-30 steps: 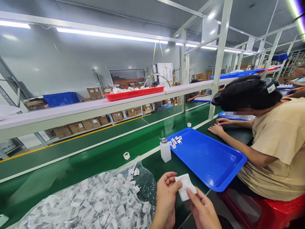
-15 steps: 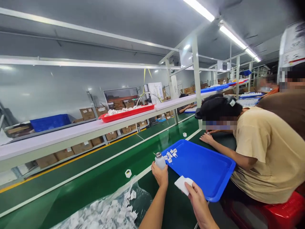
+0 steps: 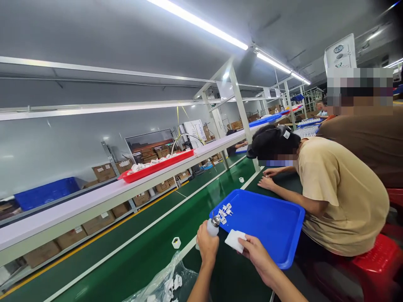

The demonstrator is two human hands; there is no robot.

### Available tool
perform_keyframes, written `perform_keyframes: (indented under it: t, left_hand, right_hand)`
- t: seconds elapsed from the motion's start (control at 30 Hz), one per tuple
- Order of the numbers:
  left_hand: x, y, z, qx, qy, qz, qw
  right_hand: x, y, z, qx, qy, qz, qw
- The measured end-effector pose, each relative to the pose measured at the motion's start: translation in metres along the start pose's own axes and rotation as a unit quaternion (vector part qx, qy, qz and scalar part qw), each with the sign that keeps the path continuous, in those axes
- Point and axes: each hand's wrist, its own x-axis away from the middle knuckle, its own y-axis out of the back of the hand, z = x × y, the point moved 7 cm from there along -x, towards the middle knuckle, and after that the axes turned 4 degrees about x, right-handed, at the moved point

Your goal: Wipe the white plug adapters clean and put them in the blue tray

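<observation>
My left hand (image 3: pixel 208 243) is wrapped round a white bottle (image 3: pixel 213 227) with a metal pump top. The bottle leans to the right, its top towards the cloth. Between the thumb and fingers of my right hand (image 3: pixel 255 251) is a folded white cloth (image 3: pixel 235 240), a short way from the bottle and apart from it. Just beyond both hands lies a blue tray (image 3: pixel 264 222), with several small white plastic parts (image 3: pixel 224 213) in its left corner. Below my left hand, a clear plastic bag (image 3: pixel 176 277) holds more white parts.
On the green conveyor belt (image 3: pixel 157 256) sit white pieces, one nearby (image 3: pixel 176 242). A red tray (image 3: pixel 157 166) full of white parts rests on the raised shelf (image 3: pixel 91 197). At the right a co-worker in a tan shirt (image 3: pixel 340 193) bends over the bench, close to the blue tray.
The bottle in my left hand has gone from upright to tilted right, towards the cloth. My right hand has moved slightly left and up. The camera view has turned and tilted.
</observation>
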Motion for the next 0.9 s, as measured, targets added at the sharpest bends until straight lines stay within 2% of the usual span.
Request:
perform_keyframes:
  t: [0.2, 0.4, 0.7, 0.9]
  left_hand:
    - [-0.001, 0.016, -0.012, -0.07, -0.126, 0.055, 0.988]
    - [-0.003, 0.026, -0.027, -0.153, -0.205, 0.079, 0.964]
    - [-0.01, 0.038, -0.053, -0.255, -0.304, 0.086, 0.914]
    - [-0.011, 0.044, -0.059, -0.292, -0.328, 0.08, 0.895]
  right_hand:
    - [-0.016, -0.007, -0.011, -0.018, -0.035, -0.03, 0.999]
    - [-0.021, -0.024, -0.007, -0.058, -0.058, -0.009, 0.997]
    - [-0.025, -0.034, 0.002, -0.104, -0.058, 0.002, 0.993]
    - [-0.026, -0.037, 0.006, -0.117, -0.052, 0.014, 0.992]
